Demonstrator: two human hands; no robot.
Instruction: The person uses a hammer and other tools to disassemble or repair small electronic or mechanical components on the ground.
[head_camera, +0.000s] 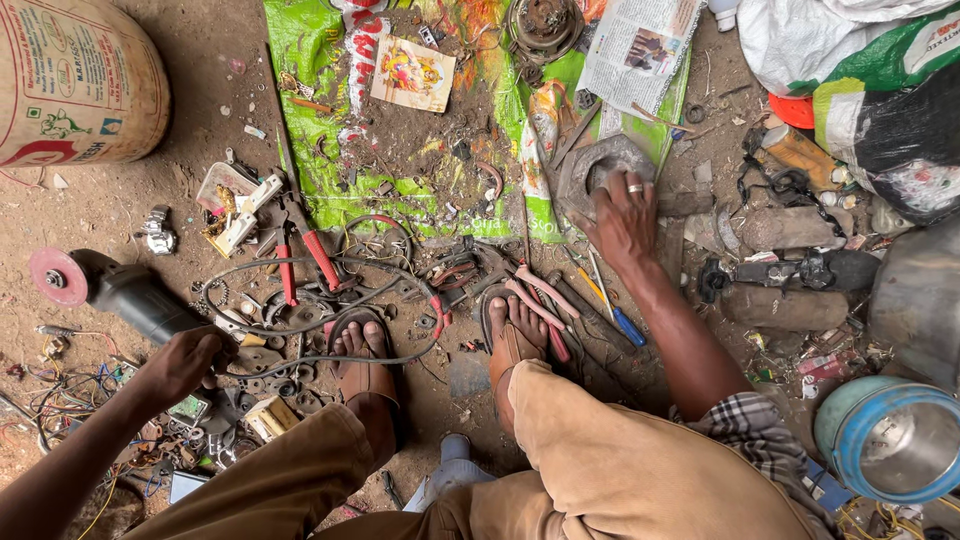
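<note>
Grey metal ring plate (607, 160): lies flat on the dirt at the lower right corner of the green printed sack (320, 140); our right hand (625, 222) presses on it with fingers spread, clasping nothing. Angle grinder (105, 288) with red disc: well left of the sack, body clenched in our left hand (180, 365). Red-handled pliers (300, 255): just below the sack's lower edge. Our sandalled feet (440, 345): below the sack, among loose tools and cable.

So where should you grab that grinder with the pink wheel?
Probably by its dark body, behind the head, coming from the near side as the left hand does. The angle grinder lies flat with its pink disc pointing away left, so fingers stay clear.
</note>
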